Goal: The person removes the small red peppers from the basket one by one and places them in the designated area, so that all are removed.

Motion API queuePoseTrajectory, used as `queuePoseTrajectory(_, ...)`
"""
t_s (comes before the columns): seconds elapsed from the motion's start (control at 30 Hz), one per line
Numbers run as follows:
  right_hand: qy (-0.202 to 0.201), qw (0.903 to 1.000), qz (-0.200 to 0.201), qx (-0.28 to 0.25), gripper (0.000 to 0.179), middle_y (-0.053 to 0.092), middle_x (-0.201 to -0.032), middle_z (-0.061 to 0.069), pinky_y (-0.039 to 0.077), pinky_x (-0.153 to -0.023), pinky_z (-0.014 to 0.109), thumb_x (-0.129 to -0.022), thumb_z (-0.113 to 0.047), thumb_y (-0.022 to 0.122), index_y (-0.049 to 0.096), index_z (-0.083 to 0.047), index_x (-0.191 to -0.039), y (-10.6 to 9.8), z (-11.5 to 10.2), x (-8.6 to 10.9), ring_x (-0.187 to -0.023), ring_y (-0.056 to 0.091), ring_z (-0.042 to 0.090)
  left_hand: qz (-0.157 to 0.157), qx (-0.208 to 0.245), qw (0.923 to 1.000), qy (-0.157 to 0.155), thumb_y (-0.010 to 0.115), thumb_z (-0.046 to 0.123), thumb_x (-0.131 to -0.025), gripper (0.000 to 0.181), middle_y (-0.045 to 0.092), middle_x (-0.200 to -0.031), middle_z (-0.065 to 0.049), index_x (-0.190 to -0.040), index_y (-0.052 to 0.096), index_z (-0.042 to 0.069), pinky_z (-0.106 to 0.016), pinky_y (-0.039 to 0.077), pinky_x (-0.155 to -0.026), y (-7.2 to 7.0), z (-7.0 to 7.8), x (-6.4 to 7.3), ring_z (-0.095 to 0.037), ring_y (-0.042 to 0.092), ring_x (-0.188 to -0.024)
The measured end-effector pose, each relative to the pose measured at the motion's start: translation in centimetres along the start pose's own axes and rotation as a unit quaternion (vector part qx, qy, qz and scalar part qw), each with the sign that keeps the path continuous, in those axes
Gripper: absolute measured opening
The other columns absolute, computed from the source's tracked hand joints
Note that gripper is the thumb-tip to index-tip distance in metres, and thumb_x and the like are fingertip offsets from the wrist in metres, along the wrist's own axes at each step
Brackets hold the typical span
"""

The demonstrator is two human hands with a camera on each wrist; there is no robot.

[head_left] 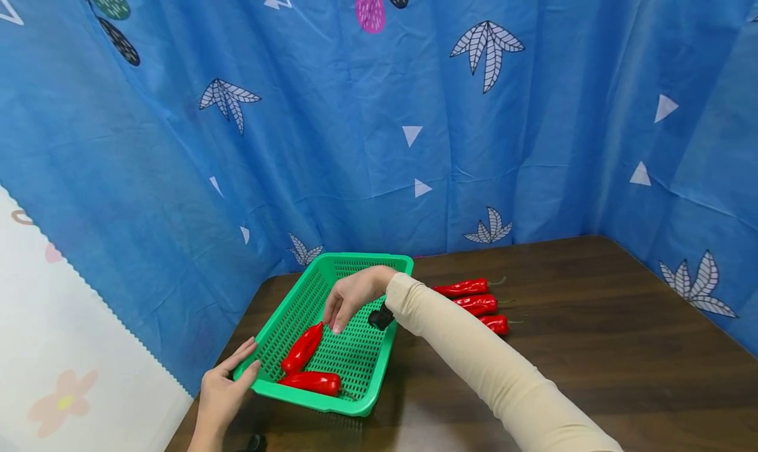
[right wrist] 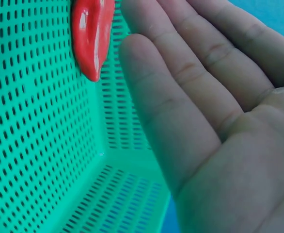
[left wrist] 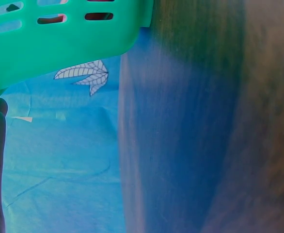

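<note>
Red and glossy, two peppers (head_left: 303, 350) lie in a basket (head_left: 353, 354).

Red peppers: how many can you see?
5. Two red peppers are inside the green basket; three lie on the brown table, right of it, some partly behind the sleeve. More might be hidden there.

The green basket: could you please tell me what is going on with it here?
A person's left hand holds the basket by its near left corner. The right hand is over it, fingers holding nothing, close to one of the two red peppers inside. Three more peppers lie on the table, partly behind the right sleeve.
</note>
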State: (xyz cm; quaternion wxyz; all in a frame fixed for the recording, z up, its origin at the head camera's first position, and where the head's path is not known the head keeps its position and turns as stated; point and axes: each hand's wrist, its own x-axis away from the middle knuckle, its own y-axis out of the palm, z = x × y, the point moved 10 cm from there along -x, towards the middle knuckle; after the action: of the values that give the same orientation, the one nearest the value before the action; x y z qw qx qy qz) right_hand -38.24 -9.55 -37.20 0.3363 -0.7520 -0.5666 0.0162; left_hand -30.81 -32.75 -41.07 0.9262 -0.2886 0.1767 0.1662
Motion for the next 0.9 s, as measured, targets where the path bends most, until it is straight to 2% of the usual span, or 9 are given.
queuePoseTrajectory(0.13, 0.005, 1.0000, -0.001, 0.001, 0.044, 0.069, -0.127, 0.005, 0.052, -0.097, 0.021, -0.094, -0.018, 0.071, 0.063, -0.005, -0.135, 0.5, 0.2, -1.1, -0.108, 0.065, 0.005, -0.004, 0.008, 1.0000, 0.002, 0.076, 0.007, -0.088, 0.036, 0.064, -0.128, 0.011, -0.123, 0.071, 0.002, -0.004, 0.050, -0.079, 0.1, 0.1, -0.1, 0.025, 0.054, -0.099)
queuePoseTrajectory(0.23, 0.012, 0.9999, -0.002, -0.002, 0.044, 0.066, -0.131, 0.006, 0.052, -0.100, 0.024, -0.094, -0.019, 0.071, 0.062, -0.004, -0.135, 1.0, 0.3, -1.9, -0.108, 0.064, 0.005, -0.004, 0.012, 0.9999, 0.009, 0.076, 0.007, -0.088, 0.036, 0.064, -0.128, 0.013, -0.123, 0.071, 0.000, -0.004, 0.051, -0.080, 0.0, 0.1, -0.1, 0.025, 0.055, -0.099)
queuePoseTrajectory(0.37, 0.021, 0.9994, -0.012, -0.024, 0.049, 0.059, -0.141, 0.014, 0.051, -0.103, 0.026, -0.095, -0.016, 0.070, 0.057, 0.002, -0.139, 1.7, 0.5, -2.7, -0.108, 0.064, 0.006, -0.002, 0.014, 0.9997, 0.017, 0.076, 0.006, -0.088, 0.036, 0.063, -0.127, 0.012, -0.123, 0.071, 0.000, -0.004, 0.050, -0.079, 0.0, 0.4, -0.1, 0.025, 0.055, -0.099)
queuePoseTrajectory(0.5, 0.026, 0.9988, -0.013, -0.038, 0.049, 0.058, -0.142, 0.016, 0.052, -0.102, 0.027, -0.095, -0.015, 0.070, 0.057, 0.003, -0.139, 2.1, 0.5, -3.3, -0.105, 0.065, 0.008, -0.001, 0.009, 0.9999, 0.009, 0.076, 0.006, -0.088, 0.036, 0.063, -0.127, 0.014, -0.123, 0.071, 0.002, -0.005, 0.051, -0.080, 0.0, 0.1, -0.1, 0.025, 0.055, -0.099)
queuePoseTrajectory(0.67, 0.036, 0.9976, -0.013, -0.057, 0.048, 0.058, -0.143, 0.010, 0.052, -0.103, 0.028, -0.095, -0.014, 0.070, 0.058, 0.002, -0.139, 2.5, 0.7, -4.0, -0.107, 0.066, 0.009, 0.000, 0.000, 1.0000, 0.001, 0.076, 0.007, -0.088, 0.037, 0.064, -0.128, 0.016, -0.124, 0.071, 0.003, -0.004, 0.051, -0.079, 0.1, -0.4, -0.1, 0.025, 0.055, -0.099)
queuePoseTrajectory(0.9, 0.049, 0.9958, -0.014, -0.076, 0.047, 0.059, -0.142, 0.005, 0.051, -0.104, 0.029, -0.094, -0.012, 0.070, 0.059, 0.001, -0.138, 3.1, 1.1, -4.7, -0.110, 0.066, 0.011, -0.001, 0.007, 1.0000, 0.007, 0.076, 0.004, -0.088, 0.037, 0.062, -0.126, 0.019, -0.124, 0.071, 0.001, -0.004, 0.050, -0.079, 0.2, -0.3, -0.1, 0.024, 0.055, -0.099)
